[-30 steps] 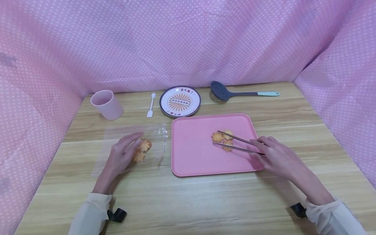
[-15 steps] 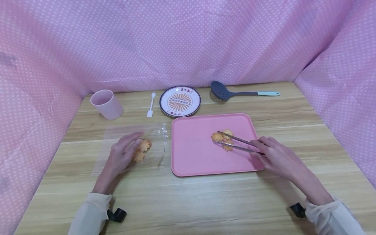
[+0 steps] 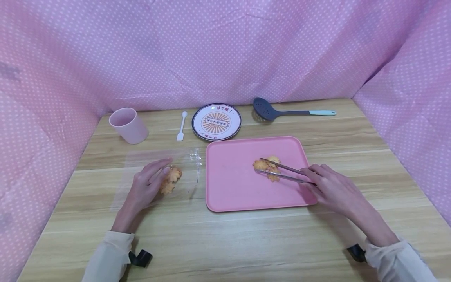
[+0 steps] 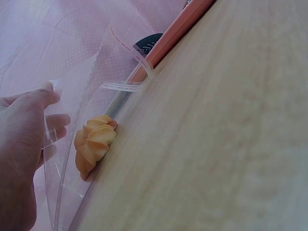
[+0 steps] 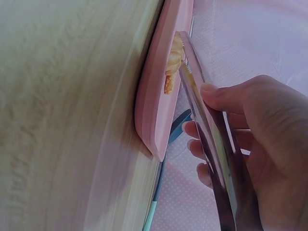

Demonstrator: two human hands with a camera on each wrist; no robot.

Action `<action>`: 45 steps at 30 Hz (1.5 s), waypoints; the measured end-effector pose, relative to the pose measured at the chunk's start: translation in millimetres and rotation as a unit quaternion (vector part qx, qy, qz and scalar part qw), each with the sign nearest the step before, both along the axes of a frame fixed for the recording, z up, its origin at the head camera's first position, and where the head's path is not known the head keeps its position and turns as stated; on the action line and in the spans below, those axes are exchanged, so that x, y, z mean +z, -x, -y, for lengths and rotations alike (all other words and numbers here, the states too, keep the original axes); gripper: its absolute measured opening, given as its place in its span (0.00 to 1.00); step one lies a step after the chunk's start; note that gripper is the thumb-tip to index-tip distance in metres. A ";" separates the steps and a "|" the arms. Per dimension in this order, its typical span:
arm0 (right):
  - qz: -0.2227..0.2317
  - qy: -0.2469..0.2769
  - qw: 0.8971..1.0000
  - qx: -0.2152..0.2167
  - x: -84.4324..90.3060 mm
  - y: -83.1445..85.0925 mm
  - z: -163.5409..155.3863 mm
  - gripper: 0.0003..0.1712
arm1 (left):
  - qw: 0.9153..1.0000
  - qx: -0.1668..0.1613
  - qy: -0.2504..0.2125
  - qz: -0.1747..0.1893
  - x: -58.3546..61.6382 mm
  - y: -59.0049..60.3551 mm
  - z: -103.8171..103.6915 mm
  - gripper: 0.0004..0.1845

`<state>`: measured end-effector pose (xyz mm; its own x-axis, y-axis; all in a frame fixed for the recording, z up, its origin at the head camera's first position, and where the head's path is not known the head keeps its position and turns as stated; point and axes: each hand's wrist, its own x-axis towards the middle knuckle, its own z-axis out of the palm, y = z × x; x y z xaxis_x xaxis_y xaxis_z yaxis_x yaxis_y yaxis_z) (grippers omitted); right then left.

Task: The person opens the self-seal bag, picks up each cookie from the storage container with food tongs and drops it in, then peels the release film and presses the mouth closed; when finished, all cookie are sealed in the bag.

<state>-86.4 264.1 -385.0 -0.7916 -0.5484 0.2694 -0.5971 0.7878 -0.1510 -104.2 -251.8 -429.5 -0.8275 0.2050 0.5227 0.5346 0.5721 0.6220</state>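
Observation:
In the head view my right hand (image 3: 331,188) grips metal tongs (image 3: 286,167) over a pink tray (image 3: 229,184). Three flower-shaped cookies (image 3: 273,177) lie clustered on the tray, and the parted tong tips reach across them. The right wrist view has the toothed tips at a cookie (image 5: 174,61), with my thumb and fingers round the tong arms. On the left, a clear plastic bag (image 3: 186,158) lies flat, with cookies (image 3: 170,181) inside, partly hidden by my left hand (image 3: 146,182). Up close, that hand pinches the bag's film (image 4: 72,82) beside the cookies (image 4: 96,142).
Along the back stand a pink cup (image 3: 129,127), a small white spatula-ended spoon (image 3: 181,126), a patterned plate (image 3: 215,122) near the tray's far edge, and a dark slotted skimmer (image 3: 267,111) with a mint handle. Pink dotted cloth (image 3: 225,55) surrounds the wooden table (image 3: 225,243).
The tong arms have drawn very slightly closer together over the cookies. Otherwise both hands, the bag and the cookies have stayed where they were.

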 end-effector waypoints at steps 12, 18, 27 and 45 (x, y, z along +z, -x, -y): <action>-0.025 0.016 1.000 0.010 -2.8 1.3 8.3 0.23 | 1.000 0.000 -0.003 0.006 1.2 -0.4 0.2 0.19; -0.021 0.015 0.999 0.022 -3.0 4.7 17.6 0.23 | 1.000 0.004 0.000 0.015 1.7 -0.4 -0.3 0.18; -0.021 0.022 0.998 0.050 -5.2 12.7 33.8 0.23 | 1.000 0.002 0.001 0.014 0.6 0.3 0.3 0.18; -0.025 0.038 0.993 0.106 -11.9 29.3 67.0 0.22 | 1.000 -0.001 0.001 0.015 0.5 0.2 0.6 0.19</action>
<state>-115.7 197.1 -396.8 -0.6458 -0.6774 0.3523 -0.7561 0.6316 -0.1714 -104.3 -252.4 -429.0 -0.8425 0.2071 0.4973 0.5165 0.5730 0.6363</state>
